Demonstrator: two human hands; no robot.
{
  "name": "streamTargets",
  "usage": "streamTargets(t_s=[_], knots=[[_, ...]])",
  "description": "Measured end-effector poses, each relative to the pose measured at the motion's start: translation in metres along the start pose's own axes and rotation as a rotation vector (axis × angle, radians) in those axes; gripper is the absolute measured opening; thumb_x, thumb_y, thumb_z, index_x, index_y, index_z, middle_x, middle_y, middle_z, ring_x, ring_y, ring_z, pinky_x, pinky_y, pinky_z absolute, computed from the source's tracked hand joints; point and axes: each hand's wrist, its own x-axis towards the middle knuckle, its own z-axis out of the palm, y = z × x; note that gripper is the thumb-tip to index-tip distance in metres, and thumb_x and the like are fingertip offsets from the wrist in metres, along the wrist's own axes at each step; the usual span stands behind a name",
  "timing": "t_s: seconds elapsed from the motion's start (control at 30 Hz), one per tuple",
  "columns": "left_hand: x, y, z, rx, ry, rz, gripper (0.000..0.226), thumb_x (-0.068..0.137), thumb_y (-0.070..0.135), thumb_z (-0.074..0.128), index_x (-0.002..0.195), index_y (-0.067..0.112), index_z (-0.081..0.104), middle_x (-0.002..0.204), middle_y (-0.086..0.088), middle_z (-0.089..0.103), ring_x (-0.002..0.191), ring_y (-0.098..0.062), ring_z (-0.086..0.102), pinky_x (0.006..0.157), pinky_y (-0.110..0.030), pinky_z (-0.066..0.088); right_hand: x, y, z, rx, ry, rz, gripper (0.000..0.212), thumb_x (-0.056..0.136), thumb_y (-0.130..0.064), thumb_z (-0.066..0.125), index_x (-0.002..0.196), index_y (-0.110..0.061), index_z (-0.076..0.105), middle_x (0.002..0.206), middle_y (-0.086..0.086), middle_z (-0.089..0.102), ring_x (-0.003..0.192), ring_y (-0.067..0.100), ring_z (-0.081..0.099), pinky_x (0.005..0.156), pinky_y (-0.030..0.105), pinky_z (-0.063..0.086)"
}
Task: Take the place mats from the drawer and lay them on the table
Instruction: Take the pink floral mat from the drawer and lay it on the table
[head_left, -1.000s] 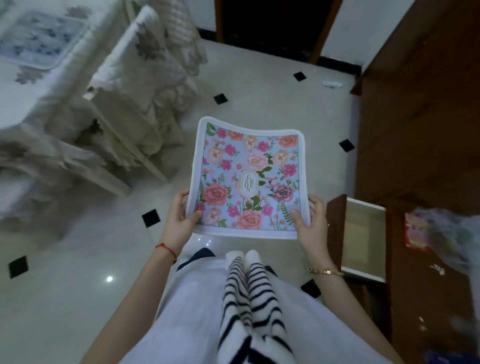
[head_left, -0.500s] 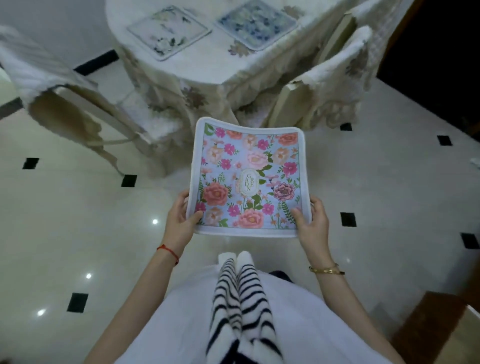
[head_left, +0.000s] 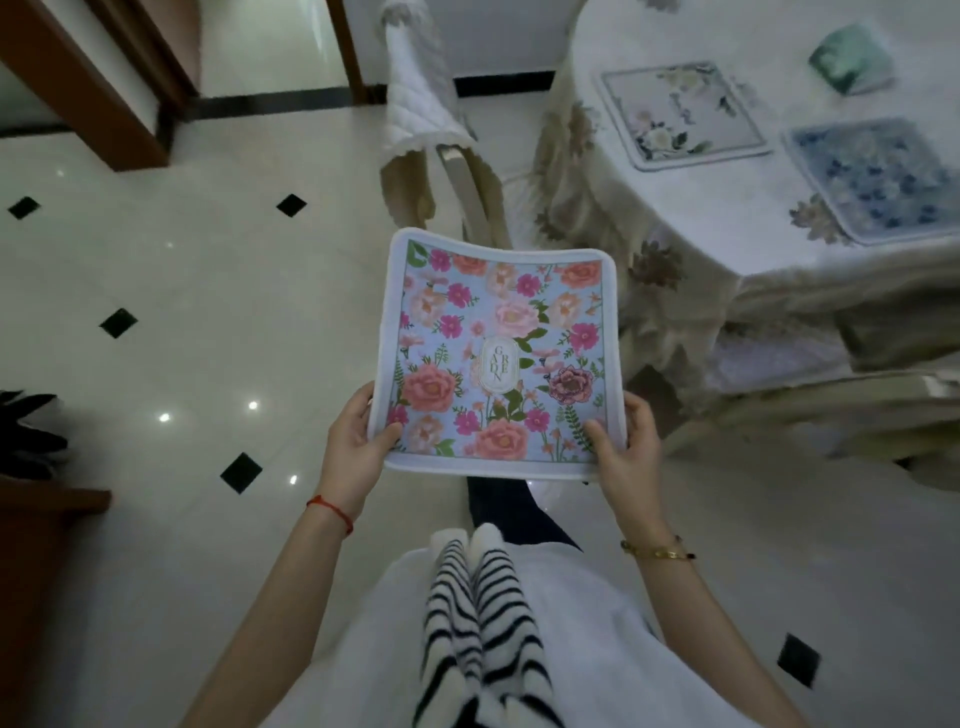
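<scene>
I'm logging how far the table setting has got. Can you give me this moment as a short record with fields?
held item: floral place mat, pink flowers on blue, white border
left hand: grips the mat's near left corner
right hand: grips the mat's near right corner
mat position: in the air above the floor, not on the table
table: upper right, under a white cloth
mats already laid: two, a pale floral mat and a blue floral mat
also on table: a green packet

Both hands hold the pink floral place mat (head_left: 498, 358) mid-scene, above the floor. Far right, the cloth-covered surface (head_left: 727, 182) carries two mats side by side: pale floral mat (head_left: 680, 111) left, blue floral mat (head_left: 878, 182) right.
</scene>
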Motion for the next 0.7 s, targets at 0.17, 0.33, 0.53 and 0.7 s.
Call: streamTargets(t_s=[0.17,0.33,0.53,0.7], knots=[[0.059,0.022,-0.031,-0.069,0.167,0.007,0.048,0.087,-0.009,0.058,0.127,0.017,0.055,0.114,-0.003,0.067,0.099,-0.012,0.068,0.082,-0.025,0.058,0.078,-0.038,0.065,-0.004,-0.148,-0.061,0.032,0.091,-0.011,0.066,0.119,-0.019,0.051,0.111,-0.007,0.061,0.097,-0.001,0.065,0.078,0.020,0.057],[0.120,0.050,-0.066,-0.120,0.306,0.035,0.049,0.087,-0.009,0.058,0.123,0.025,0.056,0.114,-0.001,0.067,0.103,-0.018,0.067,0.087,-0.031,0.057,0.155,-0.080,0.136,0.010,-0.295,-0.115,0.032,0.091,-0.011,0.066,0.118,-0.020,0.051,0.112,-0.009,0.062,0.102,0.006,0.066,0.082,0.027,0.058],[0.192,0.076,-0.107,-0.198,0.470,0.024,0.048,0.087,-0.009,0.058,0.128,0.015,0.056,0.117,-0.005,0.067,0.102,-0.019,0.068,0.085,-0.030,0.058,0.234,-0.126,0.224,-0.006,-0.450,-0.175,0.032,0.091,-0.012,0.065,0.119,-0.015,0.050,0.115,0.002,0.060,0.103,0.009,0.066,0.079,0.027,0.059],[0.250,0.088,-0.150,-0.231,0.537,0.006,0.047,0.087,-0.010,0.058,0.129,0.011,0.055,0.118,-0.010,0.066,0.106,-0.027,0.066,0.091,-0.040,0.056,0.280,-0.149,0.301,-0.029,-0.515,-0.181,0.032,0.092,-0.010,0.064,0.121,-0.011,0.049,0.114,0.000,0.061,0.100,0.004,0.066,0.078,0.023,0.059]])
